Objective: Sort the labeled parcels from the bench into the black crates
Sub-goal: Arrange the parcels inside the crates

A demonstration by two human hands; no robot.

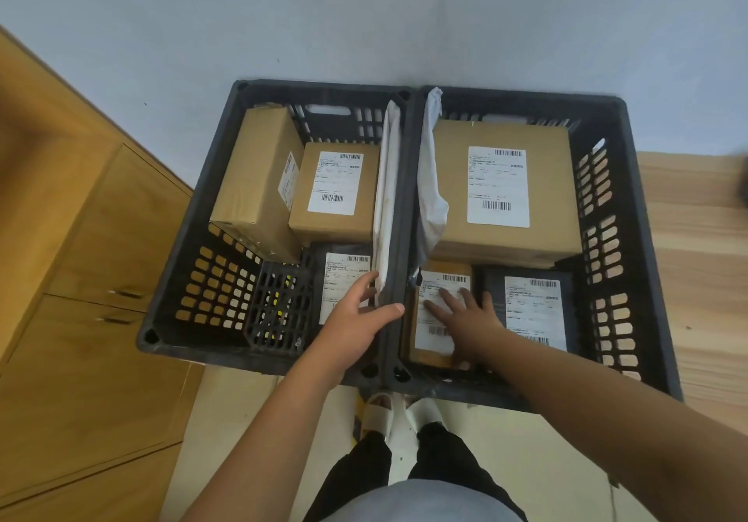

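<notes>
The left crate [319, 90] is loaded with a tall carton [255, 181] leaning against its left wall, a smaller labeled carton [336, 193] beside it, and a dark labeled mailer [344, 278] lying flat at the near side. A loose black lattice panel [279, 303] is propped in the near corner. A white poly mailer [387, 197] is stood on edge along the right wall. The left hand [356, 319] is placed at its lower end with the fingers loosely apart and the thumb laid across the shared rim (no closed pinch is visible). This mailer is judged soft and floppy, and is best taken by an edge.

In the right crate [526, 94], a grey-white mailer [431, 205] is slumped against the left wall and a large labeled carton [506, 197] fills the far half. A small labeled carton [425, 343] lies in the near-left corner, where it is pressed flat by the right hand [469, 319] with its fingers spread and straight. It is judged stiff and light, and its opposite long edges offer the surest hold. A dark labeled parcel [534, 311] lies just beside it.
</notes>
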